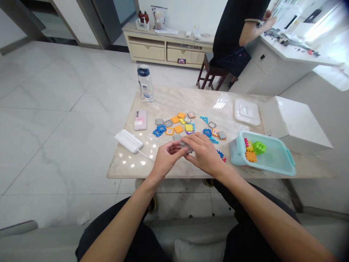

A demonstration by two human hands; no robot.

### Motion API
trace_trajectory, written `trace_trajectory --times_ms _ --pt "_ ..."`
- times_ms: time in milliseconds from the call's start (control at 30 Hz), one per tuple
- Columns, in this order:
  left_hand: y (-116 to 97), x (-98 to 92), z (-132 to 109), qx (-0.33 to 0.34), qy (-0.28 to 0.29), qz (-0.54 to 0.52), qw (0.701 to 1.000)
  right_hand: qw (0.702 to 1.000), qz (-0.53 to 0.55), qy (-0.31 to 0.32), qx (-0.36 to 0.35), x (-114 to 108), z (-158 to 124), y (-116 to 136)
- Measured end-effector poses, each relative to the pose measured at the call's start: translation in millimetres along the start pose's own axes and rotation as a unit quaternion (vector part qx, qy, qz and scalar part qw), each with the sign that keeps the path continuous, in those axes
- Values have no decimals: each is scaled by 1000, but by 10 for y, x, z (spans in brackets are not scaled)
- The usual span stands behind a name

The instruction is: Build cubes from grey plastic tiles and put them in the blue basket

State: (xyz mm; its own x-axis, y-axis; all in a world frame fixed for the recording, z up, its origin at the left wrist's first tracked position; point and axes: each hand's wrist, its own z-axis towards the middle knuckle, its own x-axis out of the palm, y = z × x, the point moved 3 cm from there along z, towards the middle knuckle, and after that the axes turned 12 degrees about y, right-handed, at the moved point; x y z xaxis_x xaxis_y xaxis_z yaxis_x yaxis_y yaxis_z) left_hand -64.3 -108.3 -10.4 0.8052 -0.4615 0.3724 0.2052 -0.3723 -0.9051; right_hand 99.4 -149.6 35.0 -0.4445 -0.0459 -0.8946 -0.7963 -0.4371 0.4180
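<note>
Between my two hands, above the near part of the table, is a grey interlocking building piece (pixel 186 147), partly covered by fingers. My left hand (pixel 169 154) grips it from the left with thumb and fingers. Across its top and right side, my right hand (pixel 203 151) curls its fingers round it. Just beyond my hands lie loose notched tiles: an orange tile (pixel 178 129), a yellow tile (pixel 188 127), a blue tile (pixel 160 128) and a grey tile (pixel 159 122), among several others. To the right is another blue tile (pixel 207 132).
A teal bin (pixel 272 167) with several pieces stands right, near a clear lid (pixel 247 111) and a white box (pixel 297 123). Left are a white corded device (pixel 129 141), a pink booklet (pixel 140 120) and a water bottle (pixel 146 83). Another person (pixel 234 32) sits at the far counter.
</note>
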Motion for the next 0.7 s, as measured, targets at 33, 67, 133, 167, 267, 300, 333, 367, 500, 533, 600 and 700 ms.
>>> trace_trajectory --times_ms 33,67,133,167,267,300,333,367,500,533,600,700 --pt "4 -2 -1 -2 0 15 1000 1000 -11 7 1 15 7 22" --pt "6 -7 -1 -3 3 25 1000 1000 -20 13 2 28 15 42" --pt "0 -28 0 -3 7 35 999 1000 -22 19 6 40 26 60" --pt "-8 -43 1 -2 5 36 999 1000 -16 18 9 39 27 53" --pt "-43 -90 4 0 1 50 999 1000 14 10 15 11 10 -24" --pt "-56 -104 5 1 0 60 998 1000 23 8 15 -2 -1 -57" --pt "-68 -114 7 3 1 71 997 999 27 7 15 -16 -13 -86" --pt "-78 -120 9 5 2 81 997 999 28 6 15 -31 -25 -108" --pt "-92 -117 10 10 9 97 995 1000 8 6 13 -80 -51 -117" --pt "-91 -113 9 9 9 97 995 1000 0 11 10 -87 -51 -106" --pt "-87 -108 6 4 8 100 995 1000 -13 22 5 -94 -49 -84" --pt "-81 -114 9 0 10 105 994 999 -22 29 9 -95 -49 -77"
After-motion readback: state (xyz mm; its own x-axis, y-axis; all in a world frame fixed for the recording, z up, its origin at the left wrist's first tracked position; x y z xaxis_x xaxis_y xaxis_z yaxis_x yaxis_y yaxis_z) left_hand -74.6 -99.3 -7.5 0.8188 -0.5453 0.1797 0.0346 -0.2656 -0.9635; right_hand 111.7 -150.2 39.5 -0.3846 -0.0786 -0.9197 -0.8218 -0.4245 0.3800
